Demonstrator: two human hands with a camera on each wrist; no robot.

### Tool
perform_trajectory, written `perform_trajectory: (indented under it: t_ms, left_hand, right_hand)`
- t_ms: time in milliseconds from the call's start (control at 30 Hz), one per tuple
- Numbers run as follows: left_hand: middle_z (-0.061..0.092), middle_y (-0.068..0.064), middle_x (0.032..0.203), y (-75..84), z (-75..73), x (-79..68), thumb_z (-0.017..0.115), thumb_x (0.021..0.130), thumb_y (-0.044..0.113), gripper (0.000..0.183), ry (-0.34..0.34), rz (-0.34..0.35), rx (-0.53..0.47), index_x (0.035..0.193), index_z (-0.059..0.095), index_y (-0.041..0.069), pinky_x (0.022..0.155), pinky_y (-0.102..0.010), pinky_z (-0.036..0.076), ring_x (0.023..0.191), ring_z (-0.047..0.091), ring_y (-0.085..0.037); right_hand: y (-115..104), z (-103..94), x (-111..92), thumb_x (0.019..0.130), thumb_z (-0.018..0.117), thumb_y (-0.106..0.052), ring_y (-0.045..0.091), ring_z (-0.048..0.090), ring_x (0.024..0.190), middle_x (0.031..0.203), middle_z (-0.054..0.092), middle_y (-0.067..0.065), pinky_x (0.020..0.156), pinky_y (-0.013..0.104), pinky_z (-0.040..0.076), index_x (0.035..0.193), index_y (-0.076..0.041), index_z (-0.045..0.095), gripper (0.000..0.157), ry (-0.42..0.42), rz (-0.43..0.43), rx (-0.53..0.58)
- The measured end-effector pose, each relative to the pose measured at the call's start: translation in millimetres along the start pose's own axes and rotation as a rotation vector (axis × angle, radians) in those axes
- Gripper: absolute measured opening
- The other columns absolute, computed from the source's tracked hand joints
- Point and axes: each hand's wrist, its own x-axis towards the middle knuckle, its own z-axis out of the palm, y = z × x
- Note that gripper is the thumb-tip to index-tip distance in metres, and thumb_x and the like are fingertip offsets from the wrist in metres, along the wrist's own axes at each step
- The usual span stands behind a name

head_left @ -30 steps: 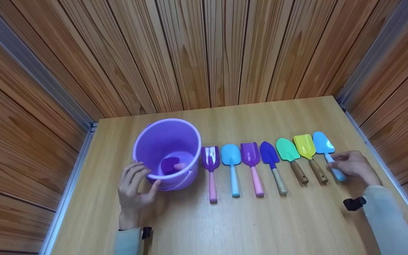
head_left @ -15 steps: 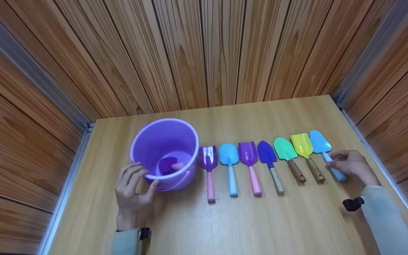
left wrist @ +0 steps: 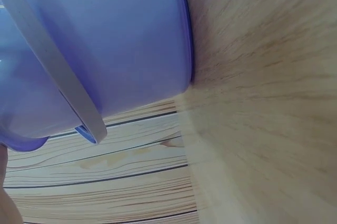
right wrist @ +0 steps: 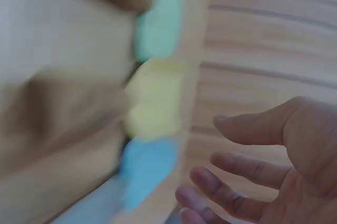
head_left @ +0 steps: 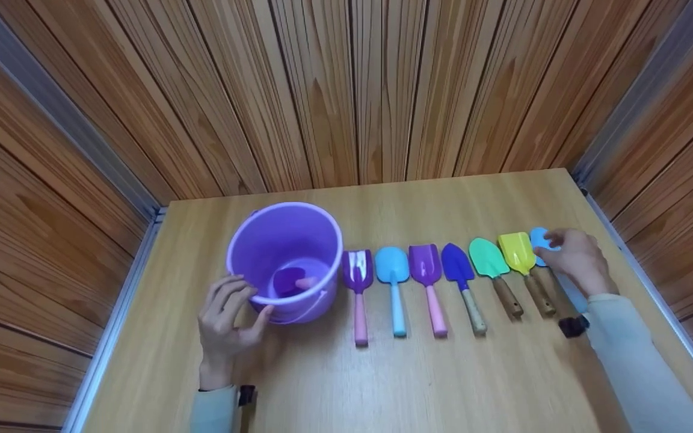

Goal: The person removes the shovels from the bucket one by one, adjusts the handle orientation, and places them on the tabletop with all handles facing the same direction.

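My left hand (head_left: pixel 223 319) pinches the near-left rim of a purple bucket (head_left: pixel 316 304), which stands upright on the table. Inside the bucket lies a small purple scoop (head_left: pixel 288 281) with a pink handle end; the rest of it is hidden by the wall. Above the blue shovel (head_left: pixel 539 236) at the right end of a row, my right hand (head_left: pixel 578 261) hovers and covers part of it. In the right wrist view the right fingers (right wrist: pixel 231 190) are spread apart with nothing between them. The bucket's handle (left wrist: pixel 55 60) hangs down its side in the left wrist view.
Left of the blue shovel lie a yellow shovel (head_left: pixel 518 252), a green trowel (head_left: pixel 489 257), a dark blue trowel (head_left: pixel 457 263), a purple scoop (head_left: pixel 425 264), a light blue shovel (head_left: pixel 392 264) and another purple scoop (head_left: pixel 357 270). Wooden panels (head_left: pixel 376 90) wall the table (head_left: pixel 412 385).
My right hand has let go of the blue shovel's handle and moved up and slightly left over its blade. The shovel still lies in the row. My left hand stays at the bucket rim.
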Motion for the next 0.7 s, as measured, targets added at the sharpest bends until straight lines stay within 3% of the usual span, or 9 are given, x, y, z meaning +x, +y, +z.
perform_trajectory:
  t_ms: [200,400,533,700]
  left_hand:
    - [0.078,-0.016,0.094,-1.8,-0.5,2.0,0.078,0.093,0.051,0.052,0.001,0.014,-0.005,0.094,0.08,-0.001,0.113,-0.023,0.053,0.094,0.072,-0.038]
    - [0.078,-0.018,0.094,-2.6,-3.1,2.5,0.078,0.094,0.052,0.053,-0.001,0.009,-0.005,0.094,0.08,-0.001,0.115,-0.023,0.052,0.095,0.071,-0.04]
    - [0.078,-0.018,0.097,-1.8,-3.0,2.7,0.078,0.093,0.052,0.053,-0.027,-0.011,-0.006,0.096,0.08,-0.001,0.116,-0.023,0.051,0.098,0.071,-0.038]
    - [0.078,-0.017,0.095,-1.2,1.3,2.9,0.078,0.094,0.05,0.052,0.001,0.0,-0.015,0.095,0.08,-0.001,0.116,-0.026,0.052,0.096,0.071,-0.039]
  right_hand:
    - [-70.2,4.8,18.7,0.106,0.064,-0.034,0.05,0.06,0.124,0.142,0.058,0.032,0.095,0.06,0.056,0.149,0.003,0.054,0.058,-0.019,-0.072,-0.021]
    - [-142.6,36.4,32.8,0.105,0.066,-0.025,0.042,0.065,0.124,0.141,0.064,0.025,0.098,0.053,0.06,0.148,-0.003,0.058,0.048,-0.096,-0.161,0.042]
    - [-189.1,55.3,31.7,0.105,0.067,-0.023,0.038,0.066,0.125,0.138,0.067,0.019,0.101,0.052,0.06,0.146,-0.004,0.06,0.045,-0.107,-0.2,0.078]
    - [-243.8,74.0,25.4,0.104,0.069,-0.023,0.032,0.069,0.119,0.131,0.07,0.014,0.095,0.045,0.064,0.141,-0.005,0.064,0.041,-0.096,-0.273,0.115]
